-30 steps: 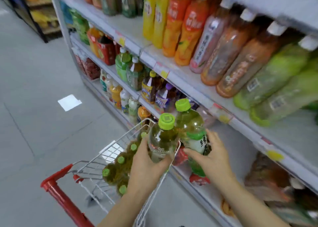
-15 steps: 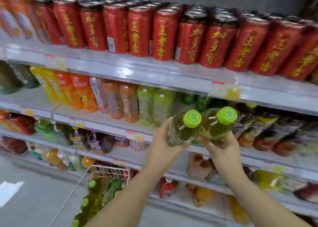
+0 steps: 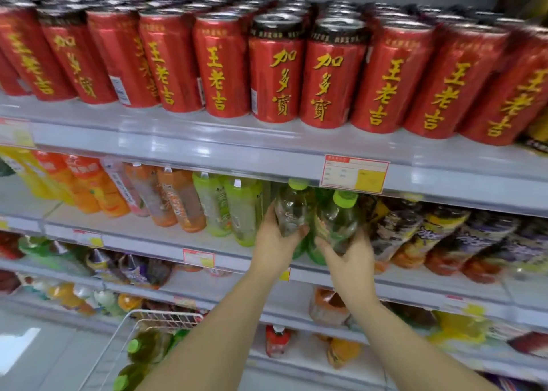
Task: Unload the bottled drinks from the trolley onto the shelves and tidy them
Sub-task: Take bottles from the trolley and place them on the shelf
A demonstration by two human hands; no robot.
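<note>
Since half a second ago both bottles have gone from being held out in front of the shelving, caps toward the camera, to standing in under the upper shelf edge. The left hand has its fingers and thumb curled round the lower body of the left bottle, which stands close to upright. The right hand wraps the right bottle from below, and this one leans with its green cap to the right. The two bottles touch side by side over the second shelf, between the pale green bottles on their left and the dark-labelled bottles on their right; whether their bases rest on the shelf cannot be told. Red cans line the tier above. At lower left the trolley holds more green-capped bottles.
</note>
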